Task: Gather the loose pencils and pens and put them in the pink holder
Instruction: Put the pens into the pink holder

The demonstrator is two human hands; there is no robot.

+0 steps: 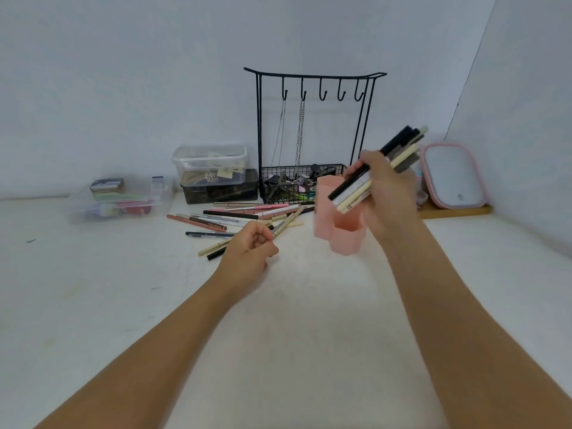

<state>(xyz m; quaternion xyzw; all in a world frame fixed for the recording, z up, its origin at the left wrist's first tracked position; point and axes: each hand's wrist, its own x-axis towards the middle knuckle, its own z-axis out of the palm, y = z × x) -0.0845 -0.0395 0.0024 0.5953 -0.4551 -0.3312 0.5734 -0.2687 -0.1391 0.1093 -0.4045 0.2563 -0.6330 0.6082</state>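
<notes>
Holding a bundle of pens (383,171) slanted above the pink holder (337,224), the right hand (391,193) is nearest it. Left hand's (250,255) grip curls around a pencil from the loose pile (241,216) left of the holder.

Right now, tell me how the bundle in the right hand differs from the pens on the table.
The bundle is gripped by the right hand, lifted and tilted above the pink holder; the loose pens lie flat and scattered on the table. The bundle is packed parallel; the loose pens cross. Neither is in the holder yet.
</notes>
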